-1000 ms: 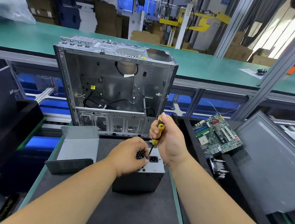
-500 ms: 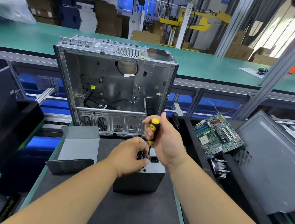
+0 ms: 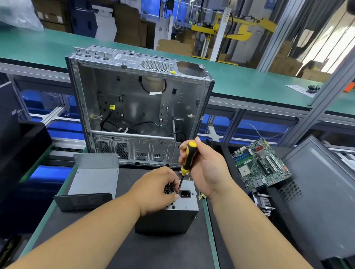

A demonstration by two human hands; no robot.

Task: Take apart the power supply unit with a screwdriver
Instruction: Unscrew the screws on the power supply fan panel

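Head view: right hand (image 3: 206,172) wraps the screwdriver (image 3: 188,157), whose handle has swung more upright, tip now at the power supply unit (image 3: 181,207) face. Left hand (image 3: 157,191) pinches near the tip, steadying. Unit sits mid-bench (image 3: 126,254), before the open case (image 3: 137,104). Likely screw-turning underway.

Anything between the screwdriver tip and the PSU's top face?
Nothing visible. The right hand holds the screwdriver, its tip down at the power supply unit beside the power socket. The left hand grips the unit left of the tip, not across it.
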